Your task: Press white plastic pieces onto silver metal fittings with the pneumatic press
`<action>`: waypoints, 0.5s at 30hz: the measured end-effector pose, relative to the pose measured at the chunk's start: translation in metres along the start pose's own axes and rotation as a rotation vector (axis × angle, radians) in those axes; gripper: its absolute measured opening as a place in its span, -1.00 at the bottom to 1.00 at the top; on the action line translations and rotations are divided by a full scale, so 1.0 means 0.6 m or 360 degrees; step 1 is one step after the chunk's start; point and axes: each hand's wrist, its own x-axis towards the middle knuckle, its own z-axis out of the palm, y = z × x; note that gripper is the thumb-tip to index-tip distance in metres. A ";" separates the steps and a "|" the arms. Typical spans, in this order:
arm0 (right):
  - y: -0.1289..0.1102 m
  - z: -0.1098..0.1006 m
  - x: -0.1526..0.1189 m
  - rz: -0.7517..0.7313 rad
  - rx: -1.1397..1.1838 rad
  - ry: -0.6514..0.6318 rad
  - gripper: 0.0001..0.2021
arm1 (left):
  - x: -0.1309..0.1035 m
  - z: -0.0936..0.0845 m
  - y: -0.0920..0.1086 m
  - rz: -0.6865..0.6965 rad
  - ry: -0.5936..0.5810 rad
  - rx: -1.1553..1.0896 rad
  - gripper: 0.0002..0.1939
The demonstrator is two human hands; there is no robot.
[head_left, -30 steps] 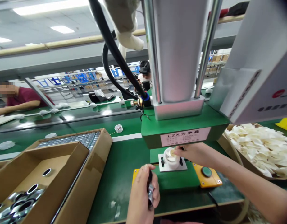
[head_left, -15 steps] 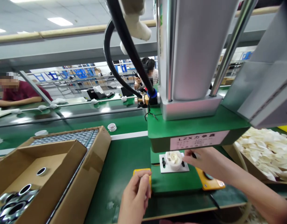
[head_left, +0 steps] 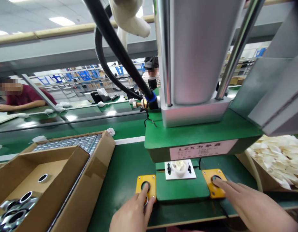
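Note:
My left hand (head_left: 133, 209) rests over the left yellow button box (head_left: 139, 182), its index fingertip on the round black button (head_left: 144, 185). Between the thumb and fingers shows the rim of a small metal ring (head_left: 146, 201), mostly hidden by the hand. On the other side, my right hand (head_left: 248, 199) lies stretched out, its fingertip on the button of the right yellow box (head_left: 214, 190). Between the boxes, a white round plastic part with curved vanes (head_left: 180, 167) sits on a white slotted plate (head_left: 168, 175), under the green press head (head_left: 158, 151).
Cardboard boxes at left hold loose metal rings (head_left: 26, 196) and rows of silvery cylinders (head_left: 69, 141). A box of cream-white pieces (head_left: 277, 158) stands at right. Black hoses (head_left: 120, 48) run to the press. Beyond the green conveyor (head_left: 127, 124) are two people.
My right hand has left the white plastic part and moved down onto the right button. My left hand has lowered, its index finger now extended onto the left button.

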 end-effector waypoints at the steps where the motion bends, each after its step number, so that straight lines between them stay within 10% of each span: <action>1: -0.001 -0.005 0.004 0.0012 0.0034 -0.0004 -0.39 | 0.001 -0.001 -0.002 -0.0009 -0.0023 -0.0031 -0.66; 8: -0.006 -0.050 0.044 0.0372 0.0714 0.0020 -0.68 | 0.011 -0.029 -0.008 -0.0233 -0.0175 -0.0925 -0.70; 15: -0.079 -0.123 0.175 0.0573 0.1387 -0.0065 -0.67 | 0.016 -0.041 0.085 -0.0638 -0.0529 -0.2704 -0.74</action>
